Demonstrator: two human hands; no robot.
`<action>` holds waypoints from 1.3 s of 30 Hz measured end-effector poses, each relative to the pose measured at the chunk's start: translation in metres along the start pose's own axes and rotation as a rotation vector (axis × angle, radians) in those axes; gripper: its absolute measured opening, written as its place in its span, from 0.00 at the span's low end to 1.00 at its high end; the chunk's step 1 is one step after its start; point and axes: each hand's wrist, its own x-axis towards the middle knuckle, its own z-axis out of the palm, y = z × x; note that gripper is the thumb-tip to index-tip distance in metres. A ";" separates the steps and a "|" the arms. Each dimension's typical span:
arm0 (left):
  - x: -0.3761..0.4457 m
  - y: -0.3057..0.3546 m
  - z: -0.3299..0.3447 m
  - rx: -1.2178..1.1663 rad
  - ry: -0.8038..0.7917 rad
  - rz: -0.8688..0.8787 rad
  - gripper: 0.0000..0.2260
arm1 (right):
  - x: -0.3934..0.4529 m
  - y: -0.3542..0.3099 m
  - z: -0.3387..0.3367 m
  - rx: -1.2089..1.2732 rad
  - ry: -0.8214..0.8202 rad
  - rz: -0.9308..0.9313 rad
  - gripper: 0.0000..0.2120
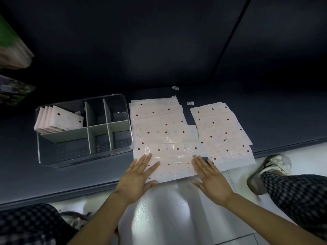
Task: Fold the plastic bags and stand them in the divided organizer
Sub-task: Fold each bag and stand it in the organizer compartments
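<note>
- Left hand [137, 175] and right hand [210, 175] lay spread flat, pressing the nearest pink dotted plastic bag [169, 156].
- Folding seemingly underway; standing it in the clear divided organizer [85, 156] came next.

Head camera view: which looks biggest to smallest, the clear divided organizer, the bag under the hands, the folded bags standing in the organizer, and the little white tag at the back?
1. Divided organizer
2. Bag under the hands, though nearness to the camera may flatter it
3. Folded bags
4. White tag
</note>
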 end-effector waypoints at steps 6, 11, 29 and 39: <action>-0.005 0.000 -0.004 -0.076 0.017 -0.054 0.28 | 0.017 -0.006 -0.021 0.094 0.288 0.037 0.21; -0.004 0.002 -0.007 -0.129 0.025 -0.073 0.27 | 0.048 -0.036 -0.031 0.249 0.302 -0.081 0.10; 0.010 -0.003 -0.018 -0.572 0.284 -0.223 0.22 | 0.063 -0.033 -0.055 0.208 0.033 -0.149 0.06; 0.013 -0.001 -0.018 -0.935 0.265 -0.465 0.22 | 0.108 -0.025 -0.068 0.401 -0.095 0.020 0.07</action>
